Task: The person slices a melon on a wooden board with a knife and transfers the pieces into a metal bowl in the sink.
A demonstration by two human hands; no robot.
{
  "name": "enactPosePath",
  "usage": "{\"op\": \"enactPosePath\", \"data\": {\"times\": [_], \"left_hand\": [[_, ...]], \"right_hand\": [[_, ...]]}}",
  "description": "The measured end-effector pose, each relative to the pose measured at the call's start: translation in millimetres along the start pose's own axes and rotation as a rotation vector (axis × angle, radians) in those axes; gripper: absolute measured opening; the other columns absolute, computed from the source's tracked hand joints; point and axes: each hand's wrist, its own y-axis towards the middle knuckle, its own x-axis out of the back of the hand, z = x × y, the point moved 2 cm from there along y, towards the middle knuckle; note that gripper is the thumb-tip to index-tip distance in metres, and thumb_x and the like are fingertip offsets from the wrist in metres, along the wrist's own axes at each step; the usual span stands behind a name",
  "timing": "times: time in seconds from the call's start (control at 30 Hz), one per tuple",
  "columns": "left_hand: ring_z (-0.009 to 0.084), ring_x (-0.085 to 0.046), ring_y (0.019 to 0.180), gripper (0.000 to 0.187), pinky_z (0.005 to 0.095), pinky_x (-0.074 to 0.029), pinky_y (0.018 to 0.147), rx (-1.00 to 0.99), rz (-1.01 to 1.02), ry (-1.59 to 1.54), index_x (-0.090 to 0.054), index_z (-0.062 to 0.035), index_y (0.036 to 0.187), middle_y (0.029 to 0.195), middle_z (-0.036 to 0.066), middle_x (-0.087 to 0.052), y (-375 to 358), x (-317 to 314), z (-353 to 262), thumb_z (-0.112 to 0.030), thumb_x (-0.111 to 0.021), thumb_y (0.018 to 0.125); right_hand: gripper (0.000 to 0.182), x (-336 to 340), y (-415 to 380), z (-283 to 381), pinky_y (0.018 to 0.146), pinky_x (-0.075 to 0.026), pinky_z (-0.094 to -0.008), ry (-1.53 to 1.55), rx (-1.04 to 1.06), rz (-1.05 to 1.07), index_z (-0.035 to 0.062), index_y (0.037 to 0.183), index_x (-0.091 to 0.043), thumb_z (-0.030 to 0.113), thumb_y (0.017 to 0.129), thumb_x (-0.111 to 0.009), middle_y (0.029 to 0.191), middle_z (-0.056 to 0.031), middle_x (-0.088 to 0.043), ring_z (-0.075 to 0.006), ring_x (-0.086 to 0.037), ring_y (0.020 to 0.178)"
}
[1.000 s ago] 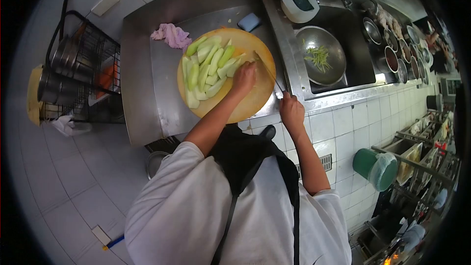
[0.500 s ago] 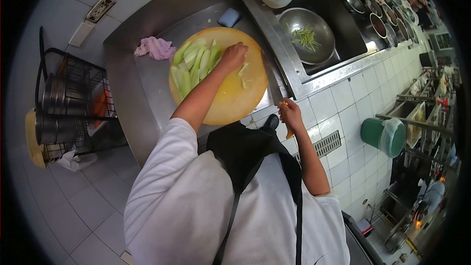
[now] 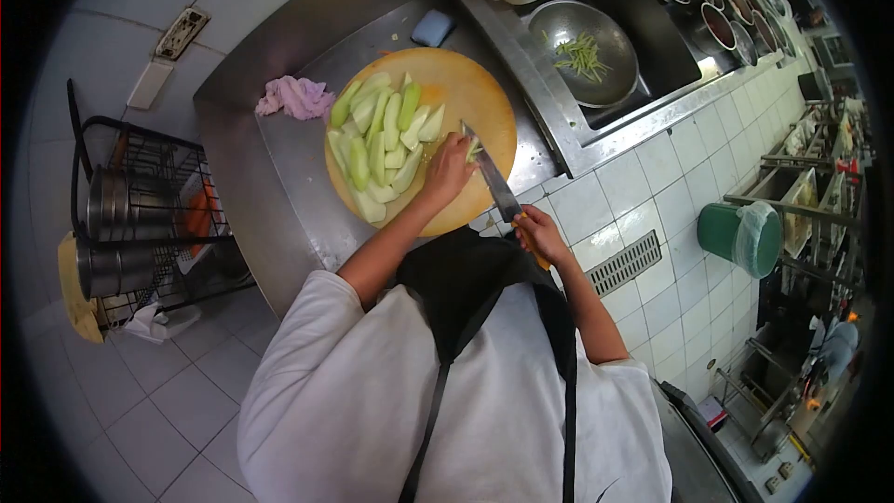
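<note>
My right hand [image 3: 540, 234] is closed around the orange handle of a knife [image 3: 501, 188], whose blade reaches over the right part of a round yellow cutting board [image 3: 498, 107]. Right beside the blade, my left hand [image 3: 450, 170] has its fingers bent over some thin pale green vegetable strips [image 3: 473, 149], only partly visible past the fingertips. Long peeled pale green vegetable pieces [image 3: 377, 140] are heaped on the board's left side, left of my left hand.
A steel bowl [image 3: 610, 37] with green strips sits in the sink [image 3: 652, 74]. On the steel counter lie a pink cloth [image 3: 293, 98] and a blue sponge [image 3: 432, 28]. A wire rack [image 3: 200, 168] with steel pots stands left; a green bin [image 3: 731, 235] is right.
My left hand has moved down the board, toward my body, onto the strips. My right hand has brought the knife from beside the board to over it, against the left fingers.
</note>
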Motion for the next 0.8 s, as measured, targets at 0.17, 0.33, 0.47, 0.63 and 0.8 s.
{"op": "enactPosePath", "data": {"times": [0.17,0.33,0.47,0.63,0.8], "left_hand": [[0.0355,-0.065,0.098,0.048,0.0436,-0.053,0.084,0.248,-0.190,-0.183,-0.066,0.0017,0.123,0.111,0.017,-0.061,-13.5,-24.7,16.4,-0.007,-0.081,0.078],[0.0340,-0.066,0.092,0.041,0.0423,-0.052,0.082,0.319,-0.278,-0.272,-0.070,0.0005,0.119,0.109,0.018,-0.063,-17.7,-27.2,21.7,-0.006,-0.079,0.079],[0.0306,-0.066,0.085,0.038,0.0401,-0.053,0.078,0.332,-0.315,-0.330,-0.072,0.0011,0.116,0.106,0.016,-0.064,-14.3,-24.9,22.4,-0.005,-0.079,0.079],[0.0258,-0.067,0.082,0.038,0.0359,-0.054,0.076,0.214,-0.428,-0.379,-0.073,0.0005,0.115,0.101,0.014,-0.066,28.4,-5.3,-18.9,-0.003,-0.080,0.078],[0.0305,-0.068,0.085,0.035,0.0402,-0.055,0.079,0.060,-0.514,-0.355,-0.074,-0.0036,0.111,0.097,0.014,-0.068,144.9,-10.6,-94.4,-0.009,-0.080,0.077]], "right_hand": [[0.023,-16.9,10.8,-5.5,0.051,-0.044,-0.0236,0.047,0.034,0.040,0.0069,0.120,-0.063,0.021,0.103,-0.059,0.076,0.0010,-0.058,-0.0090,-0.056,0.063],[0.020,-27.6,9.0,2.0,0.049,-0.042,-0.0237,0.046,0.017,0.031,0.0072,0.117,-0.063,0.021,0.102,-0.060,0.075,0.0007,-0.058,-0.0089,-0.055,0.060],[0.018,-28.4,5.8,10.4,0.046,-0.041,-0.0246,0.014,0.041,0.046,0.0074,0.115,-0.063,0.020,0.102,-0.060,0.073,-0.0002,-0.057,-0.0096,-0.054,0.055],[0.021,-12.3,-0.9,32.2,0.045,-0.041,-0.0250,0.054,0.149,-0.092,0.0070,0.117,-0.061,0.020,0.101,-0.062,0.072,-0.0014,-0.058,-0.0100,-0.055,0.054],[0.034,31.6,-17.0,102.8,0.044,-0.040,-0.0239,0.061,0.337,-0.317,0.0018,0.126,-0.060,0.024,0.100,-0.065,0.071,-0.0006,-0.058,-0.0086,-0.052,0.050]]}}
